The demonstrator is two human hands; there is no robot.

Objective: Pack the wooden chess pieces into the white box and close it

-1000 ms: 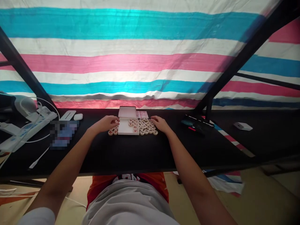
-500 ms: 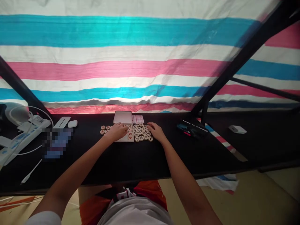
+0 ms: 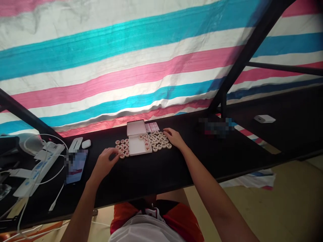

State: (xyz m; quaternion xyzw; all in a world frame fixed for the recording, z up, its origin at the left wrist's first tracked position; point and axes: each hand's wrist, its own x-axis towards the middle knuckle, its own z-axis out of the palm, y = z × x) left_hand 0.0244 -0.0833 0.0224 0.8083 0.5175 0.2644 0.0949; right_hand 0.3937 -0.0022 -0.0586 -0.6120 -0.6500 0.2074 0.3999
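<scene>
A shallow white box [image 3: 136, 150] lies open on the black table [image 3: 156, 168], with its lid [image 3: 136, 127] just behind it. A few round wooden game pieces [image 3: 145, 141] sit in the box's right part. More pieces form a group on its left [image 3: 122, 146] and a bigger group on its right [image 3: 159, 141]. My left hand [image 3: 105, 162] is curled, and its fingertips pinch a piece at the near edge of the left group. My right hand [image 3: 174, 137] lies flat, with its fingers resting on the right group.
A striped pink, blue and white cloth [image 3: 131, 74] hangs behind the table. At the left are a power strip with white cables [image 3: 37, 164], a white mouse [image 3: 86, 144] and a blurred-out flat item [image 3: 75, 162]. A small white box [image 3: 264, 118] sits far right. Black frame bars [image 3: 242, 64] cross the view.
My left hand has moved from the white box to the near edge of the left group of pieces. My right hand stays on the right group. The view has tilted.
</scene>
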